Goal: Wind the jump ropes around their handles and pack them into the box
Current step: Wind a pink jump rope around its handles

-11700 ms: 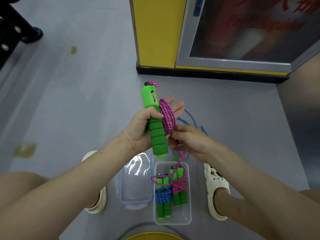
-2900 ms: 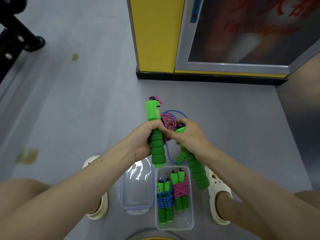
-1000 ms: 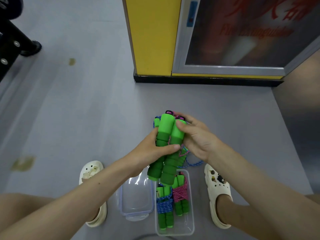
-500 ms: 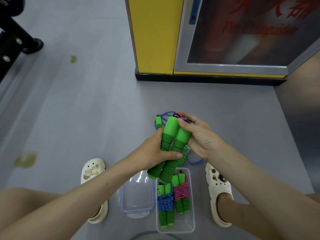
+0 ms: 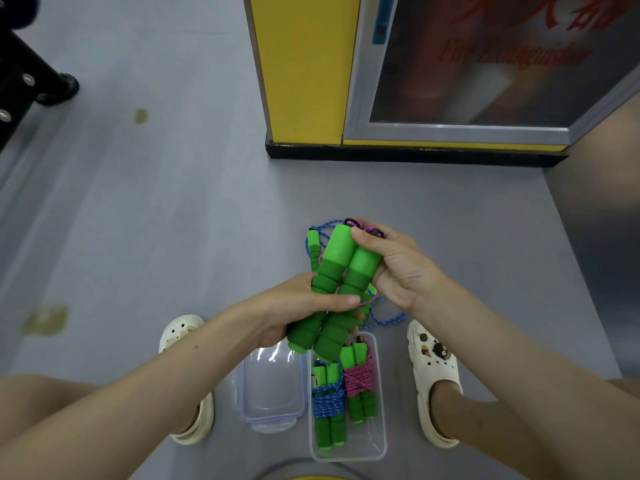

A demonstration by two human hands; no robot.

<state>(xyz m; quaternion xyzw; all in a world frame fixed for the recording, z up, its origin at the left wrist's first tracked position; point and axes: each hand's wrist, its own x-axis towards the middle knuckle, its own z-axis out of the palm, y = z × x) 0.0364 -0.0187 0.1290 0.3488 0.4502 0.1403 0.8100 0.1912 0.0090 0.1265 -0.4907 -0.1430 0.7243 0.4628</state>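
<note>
1. Head view: the left grip (image 5: pixel 294 306) wraps the lower foam of two green handles (image 5: pixel 337 268). They are held side by side and tilted, above the floor (image 5: pixel 173 209) and just beyond the box (image 5: pixel 382 427)
2. The right grip (image 5: pixel 401 271) pinches the handles' upper ends, with the thumb across the top, so both grips are full
3. Strands of pink rope (image 5: pixel 369 300) show between and under the handles. I cannot tell how much of it is bunched behind them
4. Two wound ropes lie side by side in the box, a blue bundle (image 5: pixel 327 403) and a pink bundle (image 5: pixel 358 379). The lid (image 5: pixel 273 382) lies on the floor just left of the box
5. A blue rope (image 5: pixel 388 322) lies loose on the floor behind the hands, with one of its handles (image 5: pixel 313 249) near the left grip's knuckles
6. The step looks like squaring the handles before winding. To do it well:
   - keep the ends level
   - clamp hard and low with the left grip
   - free the right grip for the rope
   - lay tight turns round the middle
   - tuck the tail under
7. Keep the pink strands clear of the blue rope, which could snag
8. Little bare box shows beside the bundles, so a compact wind will likely pack best
</note>
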